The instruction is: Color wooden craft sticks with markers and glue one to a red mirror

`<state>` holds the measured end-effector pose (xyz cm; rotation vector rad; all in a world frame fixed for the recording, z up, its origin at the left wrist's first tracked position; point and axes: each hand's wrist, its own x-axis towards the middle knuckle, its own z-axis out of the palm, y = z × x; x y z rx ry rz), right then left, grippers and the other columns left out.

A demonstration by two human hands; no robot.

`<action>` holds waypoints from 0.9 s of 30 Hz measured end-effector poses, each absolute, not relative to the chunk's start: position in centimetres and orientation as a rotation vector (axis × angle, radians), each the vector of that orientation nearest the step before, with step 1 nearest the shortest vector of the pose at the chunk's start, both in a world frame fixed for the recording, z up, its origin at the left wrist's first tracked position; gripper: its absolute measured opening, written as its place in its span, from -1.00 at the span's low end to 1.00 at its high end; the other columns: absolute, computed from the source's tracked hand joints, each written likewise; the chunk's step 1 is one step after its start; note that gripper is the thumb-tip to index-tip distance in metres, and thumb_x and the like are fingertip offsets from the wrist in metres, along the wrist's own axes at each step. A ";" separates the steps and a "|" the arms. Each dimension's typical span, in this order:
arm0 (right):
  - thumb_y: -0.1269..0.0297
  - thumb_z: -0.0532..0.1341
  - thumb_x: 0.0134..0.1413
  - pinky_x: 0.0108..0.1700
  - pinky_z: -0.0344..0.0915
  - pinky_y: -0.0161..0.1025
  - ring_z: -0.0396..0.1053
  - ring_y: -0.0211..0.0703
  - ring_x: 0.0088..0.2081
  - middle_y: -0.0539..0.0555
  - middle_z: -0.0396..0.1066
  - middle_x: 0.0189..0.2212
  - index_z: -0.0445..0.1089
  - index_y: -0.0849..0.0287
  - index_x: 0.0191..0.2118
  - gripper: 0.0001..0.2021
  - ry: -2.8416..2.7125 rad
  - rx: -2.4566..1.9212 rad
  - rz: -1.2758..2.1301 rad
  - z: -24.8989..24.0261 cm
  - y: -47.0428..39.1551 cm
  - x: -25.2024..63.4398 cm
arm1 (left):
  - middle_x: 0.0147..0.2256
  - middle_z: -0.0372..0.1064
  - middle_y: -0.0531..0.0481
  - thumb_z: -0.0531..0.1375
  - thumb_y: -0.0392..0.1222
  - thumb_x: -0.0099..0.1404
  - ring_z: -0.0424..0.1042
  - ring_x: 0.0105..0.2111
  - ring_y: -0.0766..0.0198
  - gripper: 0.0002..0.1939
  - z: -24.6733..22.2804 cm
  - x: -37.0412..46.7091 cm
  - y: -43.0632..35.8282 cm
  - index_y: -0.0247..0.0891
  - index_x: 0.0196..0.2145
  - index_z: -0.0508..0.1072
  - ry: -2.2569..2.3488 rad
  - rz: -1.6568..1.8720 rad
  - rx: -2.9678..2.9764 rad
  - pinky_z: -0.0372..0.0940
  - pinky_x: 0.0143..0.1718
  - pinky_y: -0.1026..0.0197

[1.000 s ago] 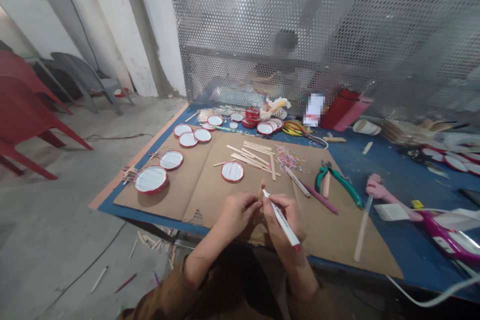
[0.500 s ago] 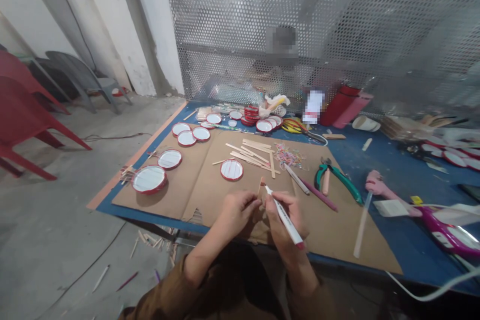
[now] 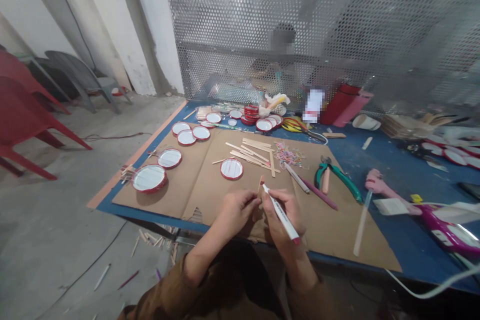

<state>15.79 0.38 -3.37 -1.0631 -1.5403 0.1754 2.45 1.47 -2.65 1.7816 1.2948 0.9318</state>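
Between the fingertips of my left hand is a small wooden stick, held upright with a reddish mark near its top. My right hand is closed around a white marker with a red end, and the marker's tip meets the stick's upper part. Both hands are close together above the cardboard sheet at its front edge. Beyond them lie a round white disc with a red rim and several loose wooden sticks.
Colourful rubber bands, pliers with green handles, a purple pen and a glue gun lie to the right. More red-rimmed discs are at the left. A perforated metal panel stands behind the table.
The marker's rear end has shifted slightly up and left in my right hand, and its tip has moved slightly left against the stick. My left hand has barely moved.
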 end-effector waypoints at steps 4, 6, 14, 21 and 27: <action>0.35 0.23 0.17 -0.41 0.35 -0.32 0.40 -0.28 -0.43 -0.02 0.43 -0.41 0.36 0.11 -0.22 -0.94 -1.552 -1.044 0.175 -3.5 0.5 15.9 | -0.36 0.54 -0.07 0.10 -0.24 0.29 0.47 -0.34 0.21 -0.77 -2.7 2.5 1.5 -0.29 -0.34 0.56 1.293 0.918 1.788 0.25 -0.30 0.29; 0.35 0.22 0.18 -0.42 0.34 -0.32 0.40 -0.28 -0.43 -0.02 0.43 -0.41 0.36 0.11 -0.23 -0.95 -1.561 -1.039 0.179 -3.4 0.5 15.9 | -0.36 0.55 -0.06 0.09 -0.24 0.30 0.47 -0.34 0.22 -0.77 -2.8 2.5 1.5 -0.28 -0.34 0.56 1.297 0.922 1.784 0.25 -0.30 0.29; 0.35 0.23 0.17 -0.38 0.36 -0.31 0.41 -0.26 -0.39 0.00 0.43 -0.40 0.38 0.10 -0.21 -0.93 -1.558 -1.032 0.179 -3.7 0.5 16.0 | -0.34 0.55 -0.08 0.09 -0.25 0.30 0.48 -0.32 0.21 -0.77 -2.6 2.4 1.4 -0.30 -0.33 0.55 1.292 0.910 1.782 0.26 -0.29 0.30; 0.36 0.24 0.16 -0.36 0.37 -0.29 0.43 -0.24 -0.37 0.01 0.43 -0.37 0.37 0.11 -0.22 -0.93 -1.557 -1.009 0.198 -4.0 0.6 16.2 | -0.34 0.56 -0.05 0.09 -0.27 0.30 0.47 -0.33 0.24 -0.78 -2.7 2.4 1.4 -0.28 -0.33 0.55 1.299 0.933 1.804 0.27 -0.27 0.31; 0.39 0.23 0.16 -0.36 0.36 -0.30 0.41 -0.25 -0.37 -0.01 0.43 -0.38 0.36 0.10 -0.21 -0.91 -1.577 -0.994 0.212 -4.0 0.8 16.2 | -0.32 0.56 -0.06 0.10 -0.29 0.31 0.48 -0.31 0.23 -0.79 -2.7 2.4 1.4 -0.29 -0.30 0.55 1.294 0.925 1.791 0.26 -0.27 0.30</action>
